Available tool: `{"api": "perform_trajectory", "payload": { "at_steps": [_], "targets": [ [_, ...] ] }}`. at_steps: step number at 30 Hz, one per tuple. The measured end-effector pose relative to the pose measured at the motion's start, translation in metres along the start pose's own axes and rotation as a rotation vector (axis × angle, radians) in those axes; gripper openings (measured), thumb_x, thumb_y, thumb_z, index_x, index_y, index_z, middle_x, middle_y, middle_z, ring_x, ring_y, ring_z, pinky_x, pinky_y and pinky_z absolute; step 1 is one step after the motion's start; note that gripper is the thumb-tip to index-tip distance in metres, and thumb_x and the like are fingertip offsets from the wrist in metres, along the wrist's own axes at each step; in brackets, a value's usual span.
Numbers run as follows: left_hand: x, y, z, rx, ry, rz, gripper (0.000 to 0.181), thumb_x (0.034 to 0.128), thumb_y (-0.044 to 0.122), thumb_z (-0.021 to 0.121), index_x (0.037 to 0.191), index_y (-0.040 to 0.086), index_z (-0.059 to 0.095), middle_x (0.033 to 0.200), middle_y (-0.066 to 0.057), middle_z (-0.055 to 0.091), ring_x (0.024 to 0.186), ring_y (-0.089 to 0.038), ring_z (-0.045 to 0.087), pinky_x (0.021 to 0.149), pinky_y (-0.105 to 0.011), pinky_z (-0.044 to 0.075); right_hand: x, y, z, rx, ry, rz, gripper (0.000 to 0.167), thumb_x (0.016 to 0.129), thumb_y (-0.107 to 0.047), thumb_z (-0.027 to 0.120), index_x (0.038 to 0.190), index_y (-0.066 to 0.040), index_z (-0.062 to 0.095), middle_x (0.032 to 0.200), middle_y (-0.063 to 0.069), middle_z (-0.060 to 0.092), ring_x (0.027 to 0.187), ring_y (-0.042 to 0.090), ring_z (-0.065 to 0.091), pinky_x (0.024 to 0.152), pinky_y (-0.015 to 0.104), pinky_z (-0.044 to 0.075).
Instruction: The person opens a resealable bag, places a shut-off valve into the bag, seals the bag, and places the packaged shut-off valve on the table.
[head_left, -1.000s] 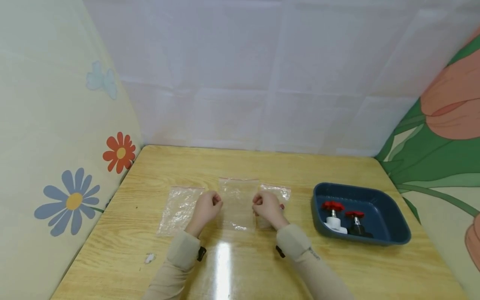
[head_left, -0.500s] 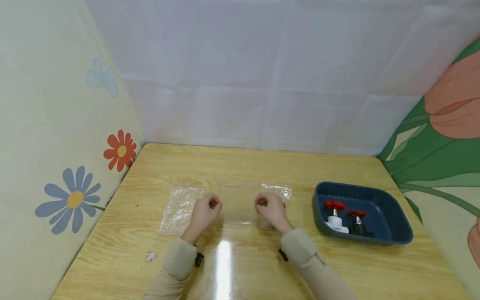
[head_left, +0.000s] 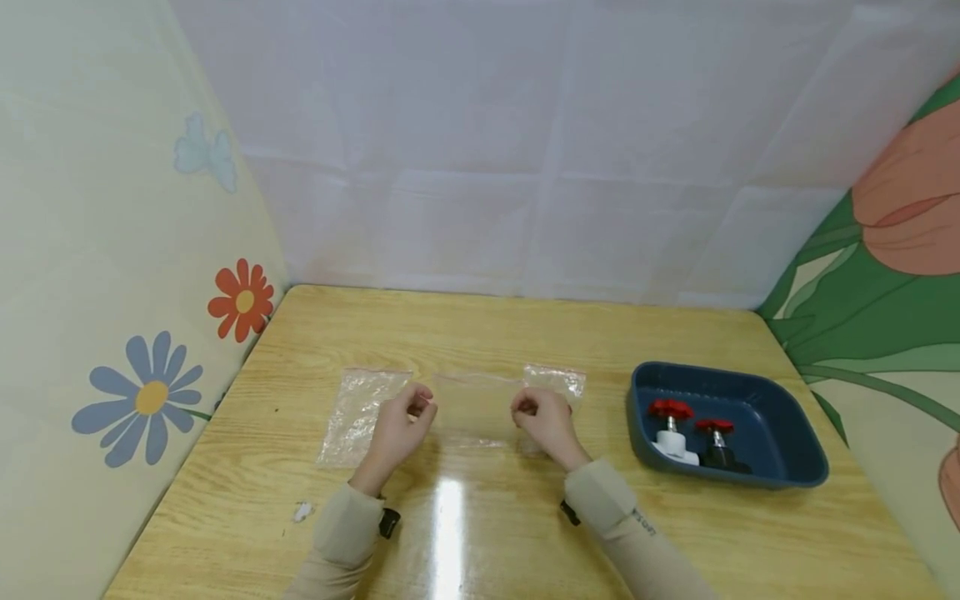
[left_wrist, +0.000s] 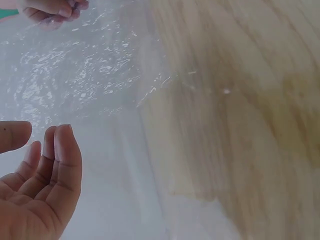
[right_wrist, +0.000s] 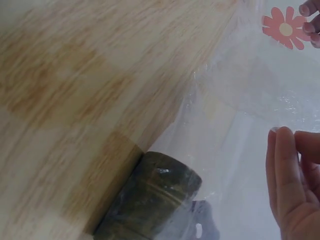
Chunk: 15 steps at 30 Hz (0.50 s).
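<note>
The clear, colourless plastic bag with a faint pink line along its far edge (head_left: 476,412) was between your hands, apparently tilted up from the yellow wood-grained tabletop (head_left: 450,325). Your right hand (head_left: 546,421) pinched its right side between thumb and fingertips; your left hand (head_left: 399,427) kept its thumb apart from its curved fingers at the left side, with no film plainly visible in the gap.

Judged by the layout, the work stood partway. The pink-edged clear plastic bag at right (head_left: 558,380) seemed already filled, for a dark cylindrical piece (right_wrist: 152,195) showed through film in the right wrist view. The middle bag seemed unfilled, as did the wrinkled clear plastic bag at left (head_left: 360,421), which lay flat. Apparently left over were a white valve with a red handwheel (head_left: 671,443) and a black valve with a red handwheel (head_left: 720,456), both in the left part of the dark-blue, rounded rectangular tray (head_left: 776,437) at right.

Your right hand hid part of the right bag, your left hand overlapped the left bag, and the tray's raised left wall stood between the right bag and the valves. A white streak of glare (head_left: 447,537) crossed the near tabletop.
</note>
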<state>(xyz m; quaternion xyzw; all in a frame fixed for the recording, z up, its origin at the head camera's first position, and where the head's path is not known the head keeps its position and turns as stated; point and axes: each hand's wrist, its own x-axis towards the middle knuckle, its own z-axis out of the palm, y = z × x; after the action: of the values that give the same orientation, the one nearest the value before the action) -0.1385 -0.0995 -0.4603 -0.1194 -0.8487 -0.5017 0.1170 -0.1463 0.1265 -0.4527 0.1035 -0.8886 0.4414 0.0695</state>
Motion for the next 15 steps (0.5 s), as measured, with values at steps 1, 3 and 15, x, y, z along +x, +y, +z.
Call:
{"api": "perform_trajectory", "payload": {
  "at_steps": [1,3,15],
  "targets": [
    [0.0,0.001,-0.002,-0.016,0.011,0.005,0.008,0.0804,-0.003,0.061,0.087,-0.003,0.057,0.07,-0.006,0.06,0.064,-0.019,0.059,0.057,-0.026,0.05,0.0,0.0,0.0,-0.002,0.002,-0.01,0.015,0.068,0.011,0.064,0.069,-0.003,0.062,0.065,0.003,0.062,0.059,0.014,0.057,0.056,0.024,0.049],
    [0.0,0.002,-0.005,-0.053,0.026,0.007,0.009,0.0813,-0.004,0.06,0.09,-0.003,0.057,0.07,-0.008,0.06,0.061,-0.019,0.058,0.054,-0.025,0.05,-0.001,0.0,0.0,-0.004,0.003,-0.015,0.015,0.068,0.011,0.063,0.068,-0.003,0.062,0.065,0.003,0.062,0.058,0.013,0.057,0.056,0.023,0.049],
    [0.017,0.026,-0.022,-0.21,0.01,-0.127,0.032,0.0873,0.014,0.061,0.114,-0.001,0.054,0.104,-0.019,0.056,0.072,-0.031,0.059,0.049,-0.035,0.052,-0.002,0.001,0.002,-0.006,0.022,-0.038,0.015,0.067,0.012,0.064,0.068,-0.003,0.061,0.065,0.003,0.062,0.059,0.016,0.058,0.056,0.023,0.048]
  ]
}}
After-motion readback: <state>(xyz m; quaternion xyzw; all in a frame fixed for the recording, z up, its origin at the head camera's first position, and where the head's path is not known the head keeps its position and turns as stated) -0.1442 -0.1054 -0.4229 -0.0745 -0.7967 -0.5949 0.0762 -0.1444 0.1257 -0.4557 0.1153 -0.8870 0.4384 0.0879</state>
